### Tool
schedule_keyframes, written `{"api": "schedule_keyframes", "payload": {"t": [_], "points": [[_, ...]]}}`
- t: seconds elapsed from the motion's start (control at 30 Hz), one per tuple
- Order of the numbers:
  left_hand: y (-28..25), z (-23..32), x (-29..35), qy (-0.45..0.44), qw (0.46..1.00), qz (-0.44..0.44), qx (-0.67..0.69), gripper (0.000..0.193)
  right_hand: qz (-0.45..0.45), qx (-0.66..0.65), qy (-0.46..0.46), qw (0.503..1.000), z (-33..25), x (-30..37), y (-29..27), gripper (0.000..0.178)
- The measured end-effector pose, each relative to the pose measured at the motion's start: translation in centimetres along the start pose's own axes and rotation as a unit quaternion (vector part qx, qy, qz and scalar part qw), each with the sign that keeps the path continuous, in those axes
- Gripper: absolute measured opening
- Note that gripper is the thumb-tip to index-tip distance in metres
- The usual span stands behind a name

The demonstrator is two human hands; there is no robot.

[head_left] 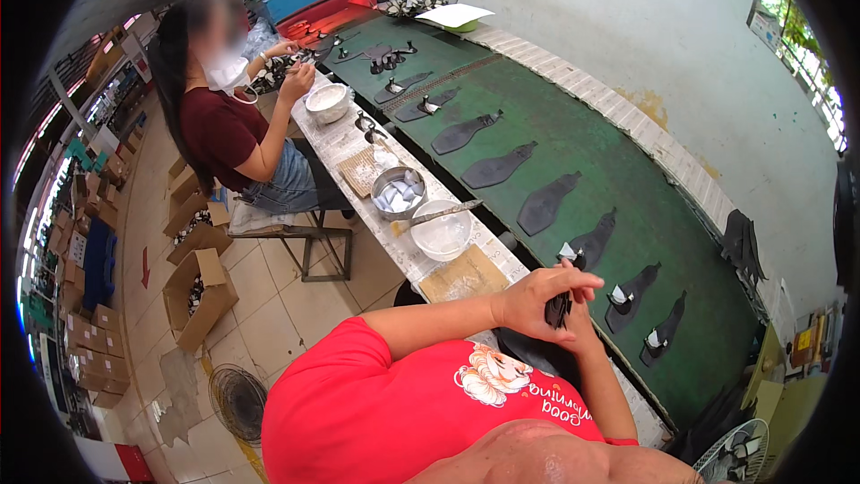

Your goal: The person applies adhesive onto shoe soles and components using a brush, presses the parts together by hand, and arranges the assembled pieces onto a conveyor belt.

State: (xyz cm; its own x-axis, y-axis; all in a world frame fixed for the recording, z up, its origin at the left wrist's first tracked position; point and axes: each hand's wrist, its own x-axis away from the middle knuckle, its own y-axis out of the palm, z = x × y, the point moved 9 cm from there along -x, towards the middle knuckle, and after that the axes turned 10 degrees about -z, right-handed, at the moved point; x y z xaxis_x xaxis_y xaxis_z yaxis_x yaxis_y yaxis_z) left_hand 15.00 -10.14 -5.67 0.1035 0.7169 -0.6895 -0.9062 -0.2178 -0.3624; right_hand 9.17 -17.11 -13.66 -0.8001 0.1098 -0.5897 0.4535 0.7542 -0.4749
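My left hand (528, 300) is closed, its thumb and fingers curved around a small black piece (557, 309) whose exact kind I cannot make out. Right up against it is my right hand (580, 330); its fingers are mostly hidden behind the left hand and the black piece. Just beyond both hands, a black sole-shaped piece (597, 237) lies on the green belt (511, 260), with a small white-and-black part at its near end. Two similar soles (634, 291) with white parts lie to the right. A black sheet-like item (528, 348) lies below my hands.
A narrow table (493, 246) carries a white bowl (441, 235) with a brush (436, 215) across it, a metal bowl (398, 193) of white pieces and a tan board (461, 276). A masked co-worker (224, 125) sits at the far left. Cartons (204, 300) stand on the floor.
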Motion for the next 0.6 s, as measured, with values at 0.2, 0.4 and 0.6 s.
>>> {"api": "schedule_keyframes", "payload": {"t": [0.2, 0.4, 0.6], "points": [[0.9, -0.4, -0.2, -0.036, 0.998, -0.04, 0.038, 0.05, -0.185, -0.105, 0.126, 0.969, 2.3, -0.9, 0.6, 0.105], [1.3, 1.2, -0.3, 0.047, 0.997, -0.054, -0.01, 0.045, -0.171, -0.065, 0.044, 0.982, 3.0, -0.6, 1.7, 0.077], [0.5, 1.7, 0.1, 0.037, 0.998, -0.037, 0.045, 0.048, -0.131, 0.086, -0.032, 0.987, -1.8, -2.4, 0.0, 0.065]]}}
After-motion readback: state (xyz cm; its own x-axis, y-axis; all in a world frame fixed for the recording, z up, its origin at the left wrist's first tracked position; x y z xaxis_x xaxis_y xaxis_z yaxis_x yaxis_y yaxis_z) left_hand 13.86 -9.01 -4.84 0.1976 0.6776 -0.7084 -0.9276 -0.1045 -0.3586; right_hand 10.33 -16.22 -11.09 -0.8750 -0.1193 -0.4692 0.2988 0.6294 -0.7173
